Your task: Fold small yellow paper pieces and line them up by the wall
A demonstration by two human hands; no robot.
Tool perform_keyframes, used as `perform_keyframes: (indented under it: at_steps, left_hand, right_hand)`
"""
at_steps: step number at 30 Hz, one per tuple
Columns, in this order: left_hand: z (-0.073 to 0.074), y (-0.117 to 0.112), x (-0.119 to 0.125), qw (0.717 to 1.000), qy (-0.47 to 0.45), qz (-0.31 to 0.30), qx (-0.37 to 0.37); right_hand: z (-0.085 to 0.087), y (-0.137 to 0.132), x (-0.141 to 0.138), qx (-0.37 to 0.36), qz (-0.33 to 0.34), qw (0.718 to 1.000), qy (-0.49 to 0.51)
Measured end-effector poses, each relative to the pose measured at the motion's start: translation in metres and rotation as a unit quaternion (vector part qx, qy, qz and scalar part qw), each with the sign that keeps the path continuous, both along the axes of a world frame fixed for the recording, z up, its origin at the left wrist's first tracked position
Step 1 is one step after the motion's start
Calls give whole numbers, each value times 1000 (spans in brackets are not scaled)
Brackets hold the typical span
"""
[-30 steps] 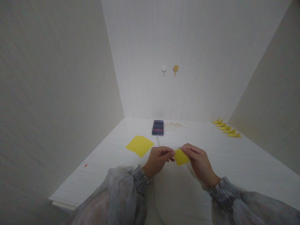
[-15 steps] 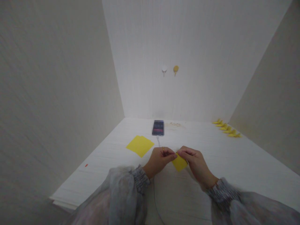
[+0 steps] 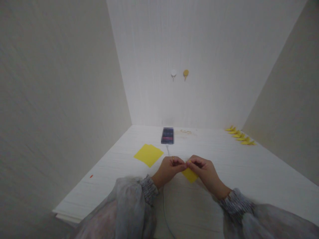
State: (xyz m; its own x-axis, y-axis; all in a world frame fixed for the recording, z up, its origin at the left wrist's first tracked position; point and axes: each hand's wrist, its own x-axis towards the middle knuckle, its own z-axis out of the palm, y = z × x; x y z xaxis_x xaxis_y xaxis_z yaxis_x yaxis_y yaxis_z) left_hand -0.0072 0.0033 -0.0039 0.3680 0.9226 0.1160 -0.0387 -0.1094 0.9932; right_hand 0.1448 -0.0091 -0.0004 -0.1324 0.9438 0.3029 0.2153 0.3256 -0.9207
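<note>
A small piece of yellow paper is pinched along its upper edge by both hands, with its lower corner pointing toward me. My left hand closes thumb and finger on the paper's left side. From the right, my right hand grips the top edge, thumb pressed down and fingers curled. The fingertips nearly meet and cover the upper part of the paper. Left of my hands, flat yellow paper sheets lie loosely stacked on the white table.
A phone with a blurred screen lies near the back wall, its cable running toward me under my left wrist. Several folded yellow paper pieces line the back right. A small red scrap lies left. Two hooks are on the wall.
My right thumb has shifted slightly left along the paper's top edge, toward my left fingertips, covering more of it. The view has moved very slightly.
</note>
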Motion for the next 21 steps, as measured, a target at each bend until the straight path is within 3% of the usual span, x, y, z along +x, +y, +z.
perform_keyframes:
  at_steps: [8, 21]
  left_hand:
    - [5, 1, -4, 999, -11, 50, 15]
    - [-1, 3, 0, 1000, -1, 11, 7]
  right_hand:
    - [3, -1, -3, -70, 35, 995, 64]
    - [5, 0, -2, -101, 46, 988, 106]
